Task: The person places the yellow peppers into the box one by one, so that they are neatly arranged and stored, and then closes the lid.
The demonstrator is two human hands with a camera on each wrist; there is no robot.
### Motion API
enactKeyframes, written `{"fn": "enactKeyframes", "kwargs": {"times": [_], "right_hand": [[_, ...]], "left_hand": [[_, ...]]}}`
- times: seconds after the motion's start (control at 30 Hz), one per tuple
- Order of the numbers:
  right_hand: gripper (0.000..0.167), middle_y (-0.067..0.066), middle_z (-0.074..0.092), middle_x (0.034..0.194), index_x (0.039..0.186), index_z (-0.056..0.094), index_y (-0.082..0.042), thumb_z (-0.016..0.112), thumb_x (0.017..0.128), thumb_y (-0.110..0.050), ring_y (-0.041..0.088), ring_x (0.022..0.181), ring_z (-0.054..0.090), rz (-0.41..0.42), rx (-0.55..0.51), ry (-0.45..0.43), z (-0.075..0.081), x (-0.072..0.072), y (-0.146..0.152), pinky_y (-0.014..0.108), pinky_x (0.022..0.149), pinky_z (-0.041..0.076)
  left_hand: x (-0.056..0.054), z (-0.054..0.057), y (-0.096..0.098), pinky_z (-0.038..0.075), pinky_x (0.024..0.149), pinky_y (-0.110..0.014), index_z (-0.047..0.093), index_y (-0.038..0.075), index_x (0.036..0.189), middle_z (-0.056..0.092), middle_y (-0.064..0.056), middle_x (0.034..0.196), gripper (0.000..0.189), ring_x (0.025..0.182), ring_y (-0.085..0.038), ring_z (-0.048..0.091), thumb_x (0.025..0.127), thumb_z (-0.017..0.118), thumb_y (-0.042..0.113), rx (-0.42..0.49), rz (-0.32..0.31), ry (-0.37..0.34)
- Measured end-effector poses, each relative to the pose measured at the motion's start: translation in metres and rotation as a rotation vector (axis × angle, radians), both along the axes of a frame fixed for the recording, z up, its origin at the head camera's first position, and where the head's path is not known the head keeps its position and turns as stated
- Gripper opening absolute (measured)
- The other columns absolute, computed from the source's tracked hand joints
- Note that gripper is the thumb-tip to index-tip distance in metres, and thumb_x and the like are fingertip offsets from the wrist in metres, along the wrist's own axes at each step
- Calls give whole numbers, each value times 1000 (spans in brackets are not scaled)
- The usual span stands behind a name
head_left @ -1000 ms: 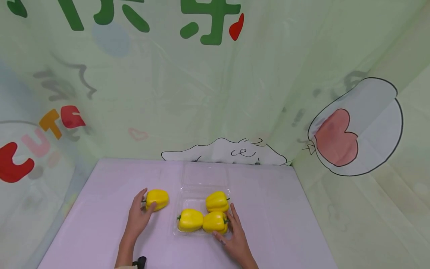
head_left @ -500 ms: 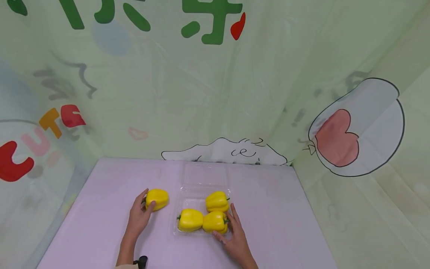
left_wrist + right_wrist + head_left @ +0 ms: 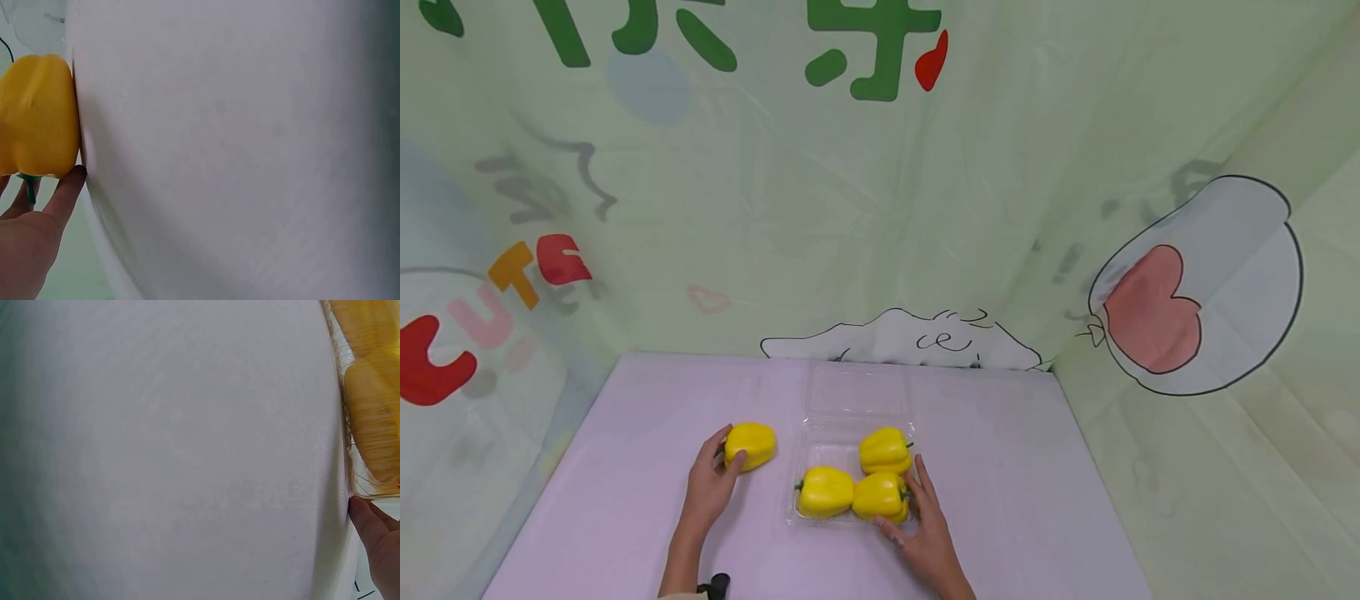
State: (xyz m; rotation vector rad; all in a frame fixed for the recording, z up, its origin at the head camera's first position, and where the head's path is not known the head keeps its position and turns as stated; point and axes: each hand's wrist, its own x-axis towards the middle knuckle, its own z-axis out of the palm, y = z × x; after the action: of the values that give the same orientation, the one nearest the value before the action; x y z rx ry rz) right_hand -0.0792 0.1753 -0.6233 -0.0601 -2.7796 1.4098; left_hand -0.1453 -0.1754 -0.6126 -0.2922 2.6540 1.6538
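In the head view my left hand grips a yellow bell pepper by its stem end, thumb on the near side and fingers on the far side. The left wrist view shows this pepper lying on its side low at the table, green stem toward the palm. A clear plastic clamshell box holds three more yellow peppers: one at front left, one at front right, one at back right. My right hand touches the box's near right corner with fairly straight, spread fingers.
The box's clear lid lies folded back toward the rear wall. A pale cloth covers the table. Printed curtains stand behind and on both sides. A black object shows beside the left wrist.
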Motion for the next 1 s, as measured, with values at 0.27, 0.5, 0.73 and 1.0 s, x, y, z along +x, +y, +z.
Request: {"fn": "enactKeyframes", "kwargs": {"times": [0.27,0.5,0.73,1.0], "right_hand": [[94,9,15,180,158,46,-2,88,85,-45,38,160,35,1,-21,-20,0,1,0,54,119,48],[94,9,17,180,157,47,-2,89,84,-44,38,159,36,2,-17,-3,0,1,1,55,118,49],[94,8,17,180,157,48,-3,88,84,-48,38,159,37,-4,-6,-6,0,0,0,53,118,50],[94,12,17,179,157,47,-1,87,86,-47,42,159,36,6,-7,6,0,0,1,56,117,49]], "left_hand": [[1,-1,2,45,121,-58,36,5,162,39,-23,166,63,150,-45,45,107,63,19,-28,-2,15],[3,2,5,47,120,-56,38,7,162,41,-21,166,63,148,-42,47,106,65,20,-22,-12,21],[1,10,5,47,120,-53,38,11,162,41,-17,166,62,148,-38,47,107,64,21,-5,-36,18],[1,31,21,49,118,-53,39,15,162,45,-12,164,63,143,-34,51,105,67,19,39,-78,75]]}}
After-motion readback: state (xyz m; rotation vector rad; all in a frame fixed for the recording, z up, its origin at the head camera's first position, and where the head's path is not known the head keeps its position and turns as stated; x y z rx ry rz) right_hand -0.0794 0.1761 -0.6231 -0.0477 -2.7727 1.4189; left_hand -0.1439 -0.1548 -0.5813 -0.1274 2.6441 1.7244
